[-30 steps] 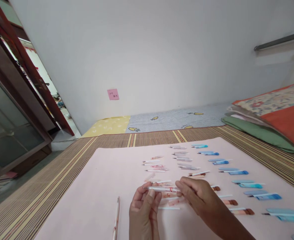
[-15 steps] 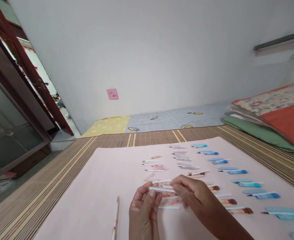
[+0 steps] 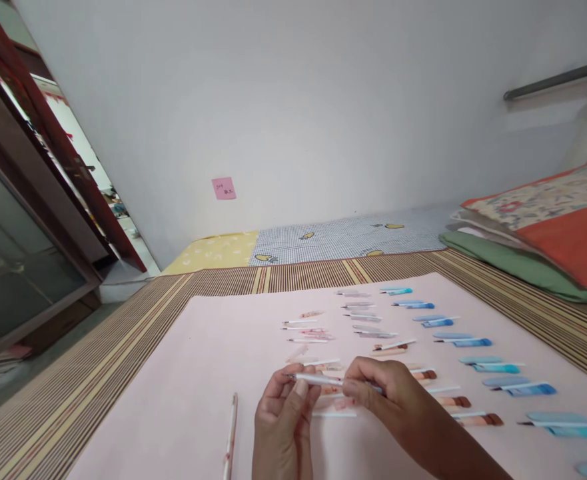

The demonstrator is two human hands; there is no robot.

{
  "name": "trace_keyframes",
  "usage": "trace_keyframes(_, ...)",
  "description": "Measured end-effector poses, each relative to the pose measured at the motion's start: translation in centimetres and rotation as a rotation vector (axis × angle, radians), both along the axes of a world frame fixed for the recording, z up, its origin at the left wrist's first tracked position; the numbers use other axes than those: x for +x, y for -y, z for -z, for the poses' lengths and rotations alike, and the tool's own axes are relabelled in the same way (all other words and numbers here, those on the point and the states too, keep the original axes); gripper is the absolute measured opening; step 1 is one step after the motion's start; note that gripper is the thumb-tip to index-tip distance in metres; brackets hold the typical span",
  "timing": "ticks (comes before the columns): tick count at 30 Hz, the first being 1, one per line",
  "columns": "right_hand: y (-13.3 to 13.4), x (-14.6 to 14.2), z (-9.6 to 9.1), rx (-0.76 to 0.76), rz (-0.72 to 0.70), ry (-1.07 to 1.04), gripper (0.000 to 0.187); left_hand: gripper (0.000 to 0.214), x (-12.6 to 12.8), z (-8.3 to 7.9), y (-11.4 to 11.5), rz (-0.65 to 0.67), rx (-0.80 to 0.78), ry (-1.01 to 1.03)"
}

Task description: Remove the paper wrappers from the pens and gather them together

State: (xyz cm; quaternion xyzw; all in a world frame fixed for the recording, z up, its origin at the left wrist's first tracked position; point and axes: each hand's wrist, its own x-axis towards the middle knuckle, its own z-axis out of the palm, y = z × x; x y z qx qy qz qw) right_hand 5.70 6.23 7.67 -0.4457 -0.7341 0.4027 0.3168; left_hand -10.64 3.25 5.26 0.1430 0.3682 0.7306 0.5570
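Pen (image 3: 320, 379), white and slim, spans the gap between the left hand (image 3: 284, 417) and the right hand (image 3: 379, 388). Both hands are clamped on it: the left pinches the end near the dark tip between thumb and fingers, the right grips the other end, and the hands themselves stay clear of each other. The pen is held above a pale pink sheet (image 3: 173, 373), itself on a striped mat (image 3: 103, 387).

Counted, one pen is in the hands and one red-marked pen (image 3: 230, 437) lies alone on the sheet, to the left of the left hand and apart from it. Blue sets (image 3: 536, 390) number eight down the right side, the nearest cut off by the picture's edge. Brown-ended sets (image 3: 459, 402) come to four, partly covered by the right hand and forearm. Lilac-grey pieces (image 3: 366, 329) overlap beyond the hands, too close to count surely; pink-red pieces (image 3: 313, 332) run partly behind the hands, so their number cannot be told. One pink note (image 3: 223, 188) is on the wall (image 3: 293, 113).
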Motion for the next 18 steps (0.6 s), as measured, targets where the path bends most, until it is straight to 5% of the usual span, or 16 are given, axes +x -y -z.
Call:
trace_keyframes(10, 0.9, 0.0, 0.1, -0.128, -0.069, 0.078, 0.047, 0.020, -1.5, 0.2, 0.1, 0.144, 0.189, -0.134)
trace_keyframes(18, 1.3, -1.6, -0.5, -0.253, -0.239, -0.168, 0.032, 0.039, -1.7, -1.3, 0.8, 0.162, 0.049, -0.271)
